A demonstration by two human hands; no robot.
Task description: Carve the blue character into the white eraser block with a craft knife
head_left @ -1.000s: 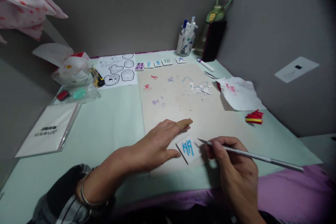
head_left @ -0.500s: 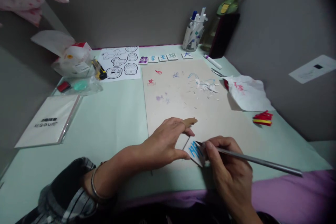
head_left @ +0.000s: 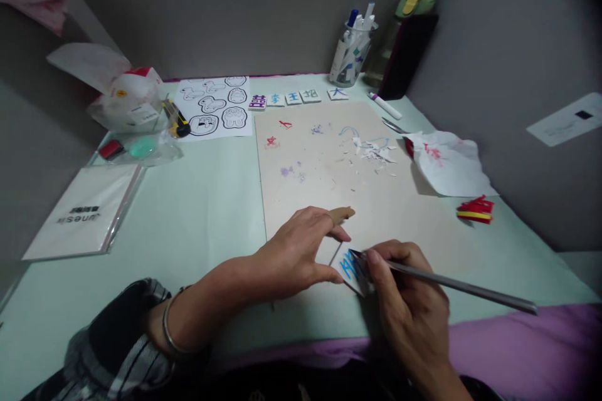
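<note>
A small white square block with blue marker strokes on its face sits at the near edge of a beige board. Its sides are pinched between the thumb and fingers of my left hand, which has a tan bandage or finger cover on one finger. My right hand grips a slim metal craft knife like a pen. The blade tip meets the blue strokes; my right fingertips hide the block's right side. White shavings lie further up the board.
Several lettered blocks stand in a row behind the board. A cup of markers and a green bottle are at the back right. Crumpled tissue lies right, a yellow box cutter and a packaged pad left.
The view has shifted slightly, so the background sits a little differently. The knife and my right hand have moved a touch left over the block; both grips stay the same.
</note>
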